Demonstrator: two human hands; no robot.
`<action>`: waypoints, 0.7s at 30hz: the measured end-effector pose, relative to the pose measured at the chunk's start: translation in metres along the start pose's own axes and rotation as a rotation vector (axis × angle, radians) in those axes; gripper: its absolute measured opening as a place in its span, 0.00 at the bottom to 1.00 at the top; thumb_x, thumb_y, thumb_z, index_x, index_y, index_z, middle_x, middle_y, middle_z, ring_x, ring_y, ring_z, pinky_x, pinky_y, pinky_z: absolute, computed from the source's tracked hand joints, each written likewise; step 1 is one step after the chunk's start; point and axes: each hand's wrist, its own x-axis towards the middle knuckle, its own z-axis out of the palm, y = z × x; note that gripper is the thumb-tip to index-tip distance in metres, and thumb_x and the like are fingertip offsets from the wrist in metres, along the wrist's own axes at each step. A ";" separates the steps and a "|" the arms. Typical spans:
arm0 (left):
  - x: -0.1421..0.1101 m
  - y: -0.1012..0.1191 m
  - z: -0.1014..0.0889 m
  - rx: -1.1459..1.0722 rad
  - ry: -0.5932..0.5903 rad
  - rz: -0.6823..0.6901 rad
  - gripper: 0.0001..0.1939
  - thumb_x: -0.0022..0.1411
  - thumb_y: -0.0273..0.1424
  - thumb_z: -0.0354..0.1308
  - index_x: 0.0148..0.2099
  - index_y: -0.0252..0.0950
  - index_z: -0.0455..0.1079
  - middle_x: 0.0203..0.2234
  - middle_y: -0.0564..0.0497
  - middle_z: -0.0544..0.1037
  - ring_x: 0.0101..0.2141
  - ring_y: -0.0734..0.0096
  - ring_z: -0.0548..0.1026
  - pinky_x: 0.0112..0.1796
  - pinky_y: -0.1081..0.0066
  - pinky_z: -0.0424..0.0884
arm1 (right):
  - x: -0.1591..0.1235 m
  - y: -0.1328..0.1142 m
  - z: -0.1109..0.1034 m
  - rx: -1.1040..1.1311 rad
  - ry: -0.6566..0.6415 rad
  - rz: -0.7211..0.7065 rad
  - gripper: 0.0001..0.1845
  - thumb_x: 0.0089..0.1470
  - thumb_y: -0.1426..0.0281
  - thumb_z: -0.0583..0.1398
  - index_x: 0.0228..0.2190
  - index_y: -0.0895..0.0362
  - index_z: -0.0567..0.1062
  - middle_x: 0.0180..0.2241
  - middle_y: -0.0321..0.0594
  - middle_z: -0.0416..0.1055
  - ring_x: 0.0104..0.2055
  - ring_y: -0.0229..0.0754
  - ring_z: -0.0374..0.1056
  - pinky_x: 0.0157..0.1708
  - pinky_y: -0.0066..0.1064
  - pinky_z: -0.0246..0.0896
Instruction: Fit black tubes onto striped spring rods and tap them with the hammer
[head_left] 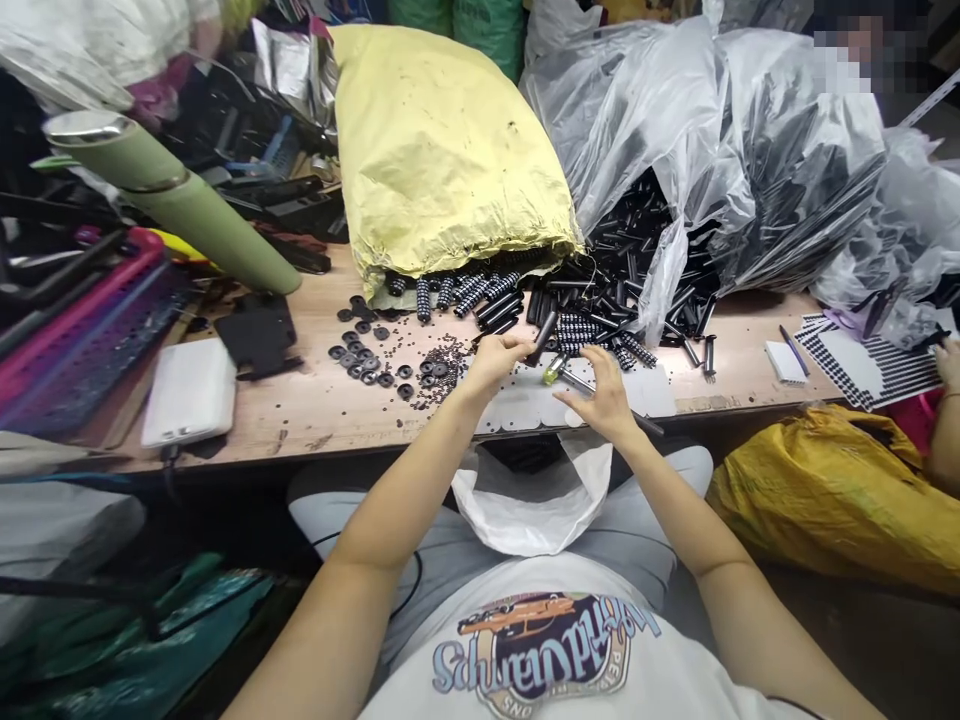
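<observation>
My left hand (pixel 495 362) is closed, pinching a black tube (pixel 543 334) that slants above the worktable. To its right, my right hand (pixel 606 394) has thumb and forefinger spread apart. A metal rod (pixel 577 380) with a yellow-green end piece (pixel 554 369) runs between them and under the palm. Whether the palm touches this rod is hidden. Just beyond both hands lie black-and-white patterned cylinders (pixel 576 328) and more black tubes (pixel 501 312). Black discs (pixel 361 360) and tiny dark ring-like bits (pixel 444 366) are scattered left of my left hand.
A big yellow sack (pixel 450 150) and clear plastic bags (pixel 637 110) of black parts stand behind. At left are a green bottle (pixel 180 205), a white box (pixel 189 392) and a pink basket (pixel 82 320). A white bag (pixel 536 510) hangs open at my lap. Another person's arm (pixel 946 430) shows at right.
</observation>
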 end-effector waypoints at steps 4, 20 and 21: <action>-0.036 -0.003 0.016 -0.210 -0.155 -0.014 0.14 0.40 0.37 0.69 0.28 0.32 0.77 0.24 0.48 0.78 0.26 0.71 0.71 0.31 0.71 0.68 | 0.004 -0.004 -0.005 0.004 -0.065 0.001 0.54 0.43 0.50 0.66 0.63 0.56 0.50 0.64 0.55 0.49 0.67 0.56 0.46 0.63 0.52 0.46; -0.084 -0.027 0.060 0.537 -0.129 1.030 0.09 0.66 0.29 0.51 0.43 0.37 0.73 0.41 0.44 0.79 0.39 0.67 0.74 0.42 0.62 0.70 | -0.047 -0.006 -0.045 1.341 -0.380 0.740 0.50 0.49 0.33 0.36 0.41 0.59 0.75 0.39 0.53 0.76 0.48 0.53 0.71 0.46 0.48 0.67; -0.083 -0.025 0.063 0.545 -0.144 1.037 0.10 0.66 0.29 0.51 0.44 0.37 0.73 0.41 0.44 0.79 0.40 0.66 0.74 0.42 0.63 0.69 | -0.049 -0.002 -0.047 1.323 -0.347 0.737 0.49 0.48 0.33 0.38 0.41 0.59 0.75 0.40 0.53 0.76 0.49 0.53 0.71 0.47 0.49 0.67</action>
